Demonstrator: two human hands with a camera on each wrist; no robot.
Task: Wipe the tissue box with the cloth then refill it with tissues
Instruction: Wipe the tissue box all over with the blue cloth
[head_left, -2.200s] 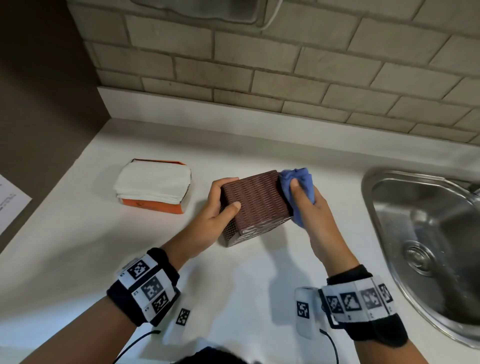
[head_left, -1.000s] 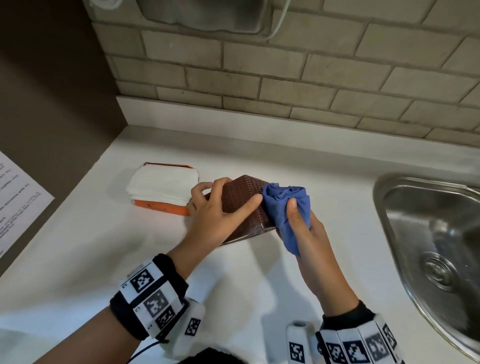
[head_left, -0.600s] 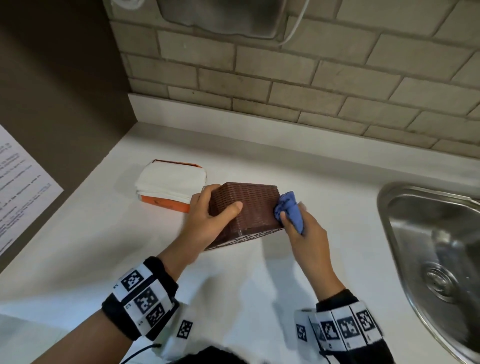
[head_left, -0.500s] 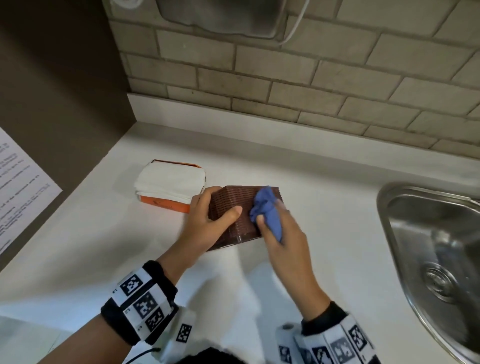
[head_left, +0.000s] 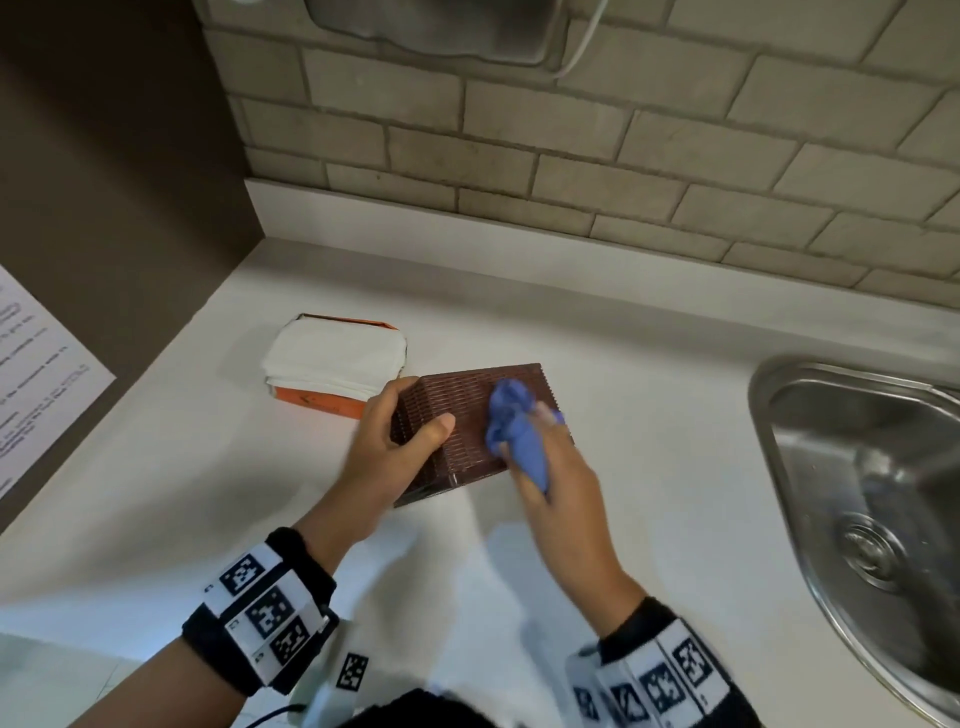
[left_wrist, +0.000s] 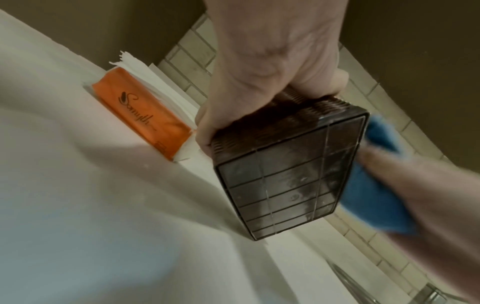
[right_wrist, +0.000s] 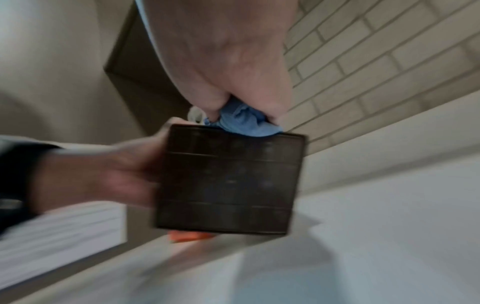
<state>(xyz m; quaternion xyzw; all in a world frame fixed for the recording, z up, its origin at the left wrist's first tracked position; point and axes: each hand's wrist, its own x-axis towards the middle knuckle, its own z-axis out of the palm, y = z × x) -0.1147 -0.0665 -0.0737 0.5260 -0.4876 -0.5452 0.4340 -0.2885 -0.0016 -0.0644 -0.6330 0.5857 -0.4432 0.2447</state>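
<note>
The brown woven tissue box (head_left: 467, 415) is held tilted above the white counter (head_left: 649, 441). My left hand (head_left: 400, 447) grips its left end, thumb on the upper face. My right hand (head_left: 550, 467) holds the bunched blue cloth (head_left: 511, 421) and presses it on the box's upper face. The left wrist view shows the box's gridded underside (left_wrist: 288, 176), the left hand (left_wrist: 272, 67) on its far end and the cloth (left_wrist: 374, 197) at its right side. In the blurred right wrist view the cloth (right_wrist: 244, 121) sits on the box (right_wrist: 228, 185). A stack of white tissues in an orange pack (head_left: 335, 364) lies left of the box.
A steel sink (head_left: 872, 509) is sunk into the counter at the right. A brick-tiled wall (head_left: 571, 145) stands behind. A dark side panel with a printed paper sheet (head_left: 31, 374) closes off the left.
My right hand has carried the cloth from the box's right end onto its upper face, rubbing leftward. My left hand has kept its grip, turning the box a little.
</note>
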